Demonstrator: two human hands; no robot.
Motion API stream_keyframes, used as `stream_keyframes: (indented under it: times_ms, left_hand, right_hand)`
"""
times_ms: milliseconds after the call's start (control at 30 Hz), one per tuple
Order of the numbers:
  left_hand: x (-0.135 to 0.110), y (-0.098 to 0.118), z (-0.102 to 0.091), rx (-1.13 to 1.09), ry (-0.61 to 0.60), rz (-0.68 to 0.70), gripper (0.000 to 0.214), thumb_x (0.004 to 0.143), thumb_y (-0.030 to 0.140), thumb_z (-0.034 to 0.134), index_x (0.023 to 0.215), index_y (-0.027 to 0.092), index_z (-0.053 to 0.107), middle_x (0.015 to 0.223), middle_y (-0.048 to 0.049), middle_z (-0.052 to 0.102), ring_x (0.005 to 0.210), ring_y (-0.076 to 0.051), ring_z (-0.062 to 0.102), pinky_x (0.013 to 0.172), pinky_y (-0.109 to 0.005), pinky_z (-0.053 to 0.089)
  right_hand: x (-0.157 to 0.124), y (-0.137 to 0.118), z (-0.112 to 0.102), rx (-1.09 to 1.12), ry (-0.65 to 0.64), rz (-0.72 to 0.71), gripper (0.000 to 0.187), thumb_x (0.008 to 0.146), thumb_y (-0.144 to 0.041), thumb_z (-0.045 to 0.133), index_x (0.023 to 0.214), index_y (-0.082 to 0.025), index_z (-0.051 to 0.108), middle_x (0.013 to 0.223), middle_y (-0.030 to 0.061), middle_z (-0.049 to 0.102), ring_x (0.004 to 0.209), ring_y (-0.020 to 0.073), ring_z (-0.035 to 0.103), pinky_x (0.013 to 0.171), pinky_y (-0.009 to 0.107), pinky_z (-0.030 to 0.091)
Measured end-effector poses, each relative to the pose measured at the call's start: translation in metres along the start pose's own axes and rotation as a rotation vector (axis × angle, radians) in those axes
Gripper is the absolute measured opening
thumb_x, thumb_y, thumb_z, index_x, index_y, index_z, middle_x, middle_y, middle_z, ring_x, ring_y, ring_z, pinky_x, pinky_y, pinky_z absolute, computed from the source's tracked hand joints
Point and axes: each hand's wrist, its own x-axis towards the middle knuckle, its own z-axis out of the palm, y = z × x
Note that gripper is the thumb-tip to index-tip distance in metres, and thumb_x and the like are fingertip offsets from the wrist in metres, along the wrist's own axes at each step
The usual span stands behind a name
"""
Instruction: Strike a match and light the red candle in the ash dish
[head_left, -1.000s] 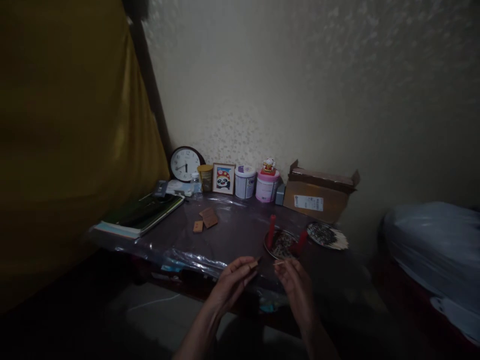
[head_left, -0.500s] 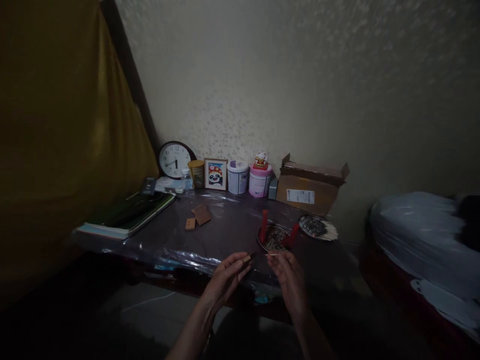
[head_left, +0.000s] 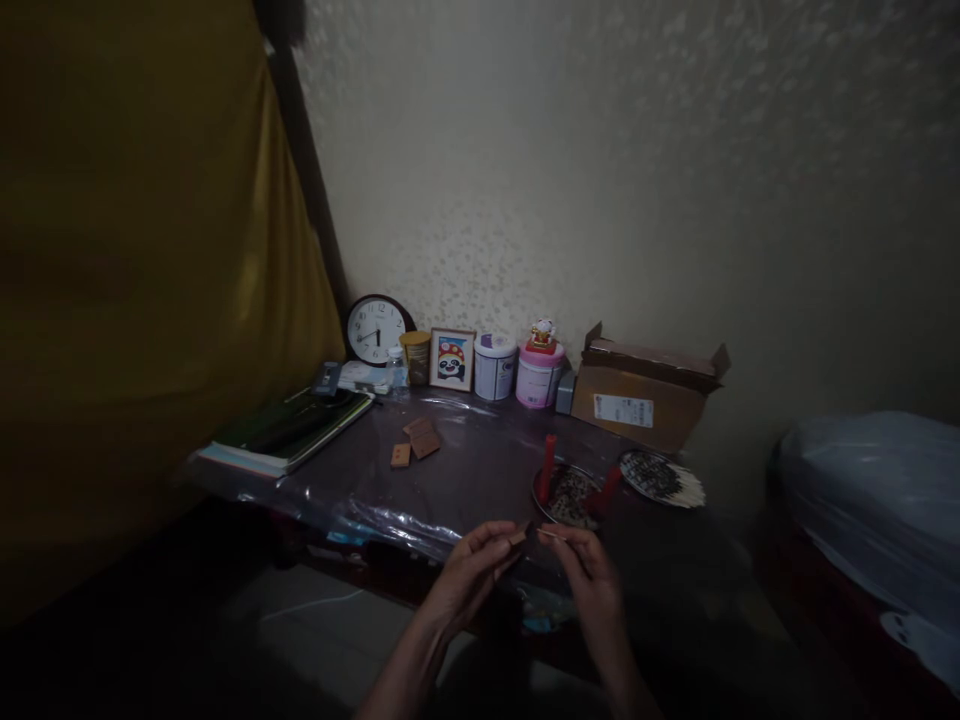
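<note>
Over the table's front edge, my left hand (head_left: 480, 565) pinches a small matchbox (head_left: 519, 538) with a dark side. My right hand (head_left: 589, 565) is closed on a thin pale matchstick (head_left: 551, 534), its tip close to the box; whether they touch I cannot tell. Just beyond my hands lies a round plate (head_left: 537, 497) with dark and pale bits in it. One red candle (head_left: 548, 470) stands upright on its left side, and another red candle (head_left: 610, 492) leans on its right. Several brown matchboxes (head_left: 421, 438) lie on the table to the left.
Right of the candles is a dish of matchsticks (head_left: 686, 488) with dark grains. Along the wall stand a clock (head_left: 377, 328), a framed panda picture (head_left: 451, 360), white and pink tubs (head_left: 540, 378) and a cardboard box (head_left: 637, 400). Books (head_left: 281, 440) lie at the left under a yellow curtain (head_left: 172, 250).
The whole scene has shifted right and slightly down as the head camera turned left. Both hands keep their hold, and the matchstick now appears nearer the matchbox.
</note>
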Motion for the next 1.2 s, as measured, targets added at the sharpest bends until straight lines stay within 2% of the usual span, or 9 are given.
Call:
stream_keyframes:
  times_ms: [267,533,833,1067,1200]
  left_hand:
    - [0.001,-0.001,-0.003,0.021,0.001,-0.009,0.022,0.07,0.014,0.071,0.091,0.011,0.064,0.102,-0.0128,0.068,0.102,-0.023,0.059,0.1,-0.037,0.032]
    - [0.002,-0.002,-0.005,0.029,-0.011,0.006,0.02,0.071,0.016,0.071,0.089,0.013,0.064,0.096,-0.01,0.069,0.101,-0.024,0.059,0.1,-0.036,0.033]
    - [0.002,-0.003,-0.007,0.059,0.019,-0.004,0.013,0.073,0.017,0.069,0.086,0.014,0.066,0.096,-0.0096,0.069,0.097,-0.021,0.06,0.092,-0.031,0.039]
    - [-0.017,-0.004,0.006,0.07,0.078,0.018,0.015,0.071,0.022,0.071,0.083,0.015,0.068,0.098,-0.0105,0.068,0.101,-0.023,0.058,0.093,-0.033,0.039]
    - [-0.036,0.001,0.015,0.067,0.118,0.041,0.016,0.069,0.023,0.072,0.083,0.014,0.069,0.094,-0.0088,0.069,0.097,-0.021,0.06,0.091,-0.03,0.039]
  right_hand:
    - [-0.003,0.006,0.003,-0.074,-0.017,-0.123,0.015,0.08,-0.033,0.059,0.084,-0.019,0.061,0.091,0.0057,0.068,0.087,0.0195,0.063,0.081,0.032,0.049]
    - [-0.002,0.01,0.001,-0.211,-0.023,-0.204,0.017,0.083,-0.033,0.054,0.088,-0.018,0.061,0.092,0.0078,0.067,0.088,0.0207,0.063,0.082,0.034,0.049]
    - [-0.002,0.009,0.002,-0.275,-0.007,-0.303,0.016,0.086,-0.031,0.051,0.087,-0.019,0.062,0.088,0.0053,0.068,0.084,0.0173,0.064,0.077,0.027,0.05]
    - [-0.015,-0.005,0.003,-0.385,-0.005,-0.453,0.013,0.086,-0.025,0.051,0.088,-0.02,0.062,0.084,0.0024,0.069,0.08,0.0146,0.065,0.073,0.022,0.05]
    - [-0.027,-0.022,0.005,-0.382,0.059,-0.49,0.012,0.086,-0.023,0.05,0.088,-0.02,0.062,0.084,0.0027,0.068,0.08,0.0145,0.065,0.074,0.023,0.05]
